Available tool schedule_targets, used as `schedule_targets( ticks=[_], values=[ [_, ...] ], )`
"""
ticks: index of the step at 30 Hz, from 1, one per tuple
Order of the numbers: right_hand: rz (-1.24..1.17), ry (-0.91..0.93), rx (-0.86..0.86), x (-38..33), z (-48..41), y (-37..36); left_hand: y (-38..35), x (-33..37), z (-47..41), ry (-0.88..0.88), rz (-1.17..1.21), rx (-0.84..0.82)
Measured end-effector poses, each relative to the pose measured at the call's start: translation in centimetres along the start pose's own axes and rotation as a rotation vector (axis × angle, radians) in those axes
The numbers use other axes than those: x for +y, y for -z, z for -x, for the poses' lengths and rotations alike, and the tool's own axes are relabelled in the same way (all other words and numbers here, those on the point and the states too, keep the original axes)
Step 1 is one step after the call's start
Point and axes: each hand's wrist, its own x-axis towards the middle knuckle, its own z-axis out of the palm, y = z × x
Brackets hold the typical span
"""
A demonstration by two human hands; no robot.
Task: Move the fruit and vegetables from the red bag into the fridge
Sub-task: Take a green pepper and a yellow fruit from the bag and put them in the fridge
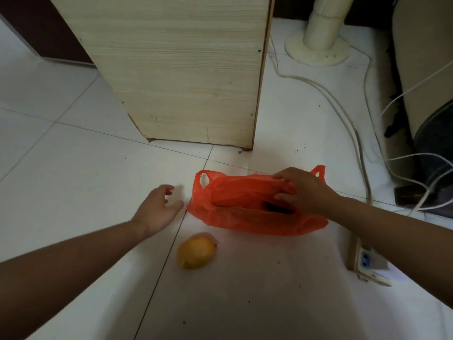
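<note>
— White tiles make up the floor (73, 168), and a pale wood-grain cabinet (183, 69) stands at its far side. Where is the red bag?

— The red bag (245, 217) lies on the floor just in front of the cabinet's near right corner. Its mouth faces up and a handle sticks out at each end.

— And the hands?

— The right hand (304, 190) is at the bag's mouth, fingers curled over the far rim and thumb at the opening, pinching the plastic. The left hand (157, 209) hovers just beside the bag's left end, fingers spread and relaxed, holding nothing.

— Any produce out?

— One yellow fruit (196, 252) sits on the floor near the bag's near left corner, apart from both hands. Something dark shows inside the opening, but I cannot tell what it is.

— And to the right?

— White cables (343, 114) run across the floor past a fan base (318, 47). A power strip (365, 258) lies near the bag's right end.
</note>
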Motion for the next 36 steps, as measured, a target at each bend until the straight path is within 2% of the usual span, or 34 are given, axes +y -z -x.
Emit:
schedule_targets(
  ticks=[3, 5, 7, 9, 11, 12, 16, 24, 31, 36],
  values=[
    [-0.021, 0.007, -0.013, -0.1, 0.1, -0.2, -0.1, 2.0, -2.1, 0.046, 0.068, -0.059],
    [-0.035, 0.016, -0.014, -0.4, -0.1, -0.3, -0.7, 3.6, -2.7, -0.014, 0.092, -0.093],
    [-0.036, 0.02, 0.003, -0.5, -0.1, -0.4, -1.0, 5.5, -2.9, -0.223, -0.034, -0.044],
    [-0.02, 0.0, 0.008, -0.1, 0.1, -0.5, -1.5, 7.4, -3.0, -0.534, -0.183, 0.007],
    [0.028, -0.036, -0.036, 0.6, 0.6, -0.7, -2.7, 9.1, -2.9, -0.744, -0.21, -0.04],
    [0.064, -0.054, -0.074, 1.1, 0.8, -0.9, -3.7, 9.9, -2.7, -0.785, -0.202, -0.082],
    [0.098, -0.124, -0.208, 2.8, 1.0, -2.0, -7.5, 11.3, -2.4, -0.822, -0.216, -0.186],
    [-0.126, -0.22, -0.304, 2.9, -0.5, -3.2, -8.8, 7.7, -2.5, -0.615, -0.16, -0.211],
    [-0.149, -0.217, -0.275, 2.1, -0.4, -3.1, -7.8, 8.0, -1.7, -0.782, -0.147, -0.144],
    [-0.082, -0.173, -0.243, 2.2, 0.0, -3.1, -9.2, 8.8, -2.4, -0.781, -0.256, -0.314]
  ],
)
